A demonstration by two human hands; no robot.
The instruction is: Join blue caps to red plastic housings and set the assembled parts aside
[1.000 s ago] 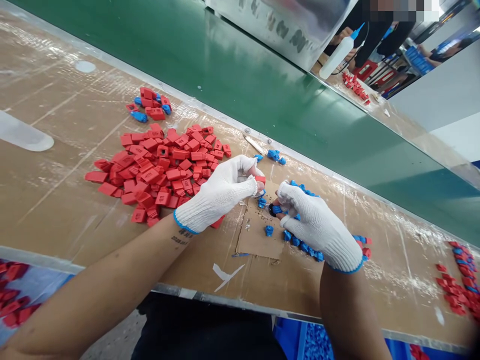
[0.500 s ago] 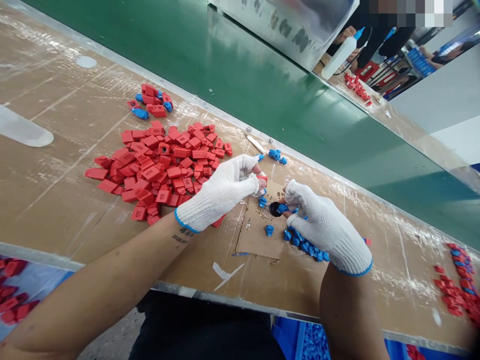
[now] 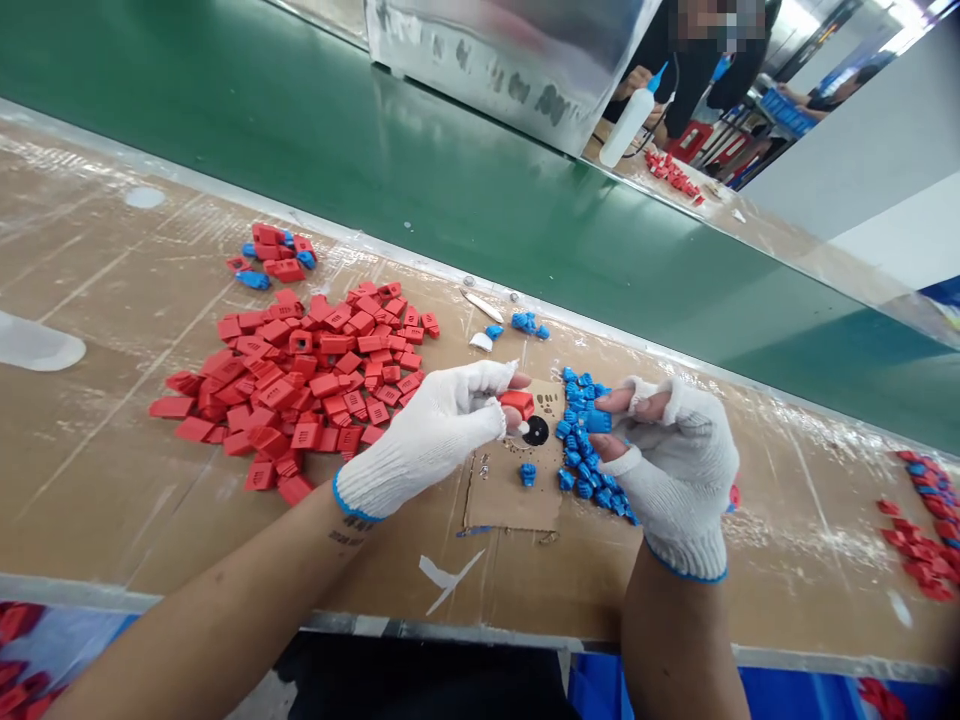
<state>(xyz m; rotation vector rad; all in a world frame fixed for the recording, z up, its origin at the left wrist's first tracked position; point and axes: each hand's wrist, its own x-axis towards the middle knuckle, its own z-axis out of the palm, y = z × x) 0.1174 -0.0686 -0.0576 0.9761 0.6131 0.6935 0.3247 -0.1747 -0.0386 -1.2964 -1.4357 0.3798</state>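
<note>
Low passage is blocked on the left by red blocks [image 3: 296, 385], on the right by blue pieces [image 3: 581, 440]. Along the near table edge [image 3: 525, 638], the open strip is broken only by a white scrap [image 3: 448, 578].

Glossy green surface [image 3: 300, 150]; matt cardboard [image 3: 510, 500].

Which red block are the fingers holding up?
The red block pinched in the left hand's fingertips, beside the black disc. The ones in the big red pile just lie on the table.
</note>
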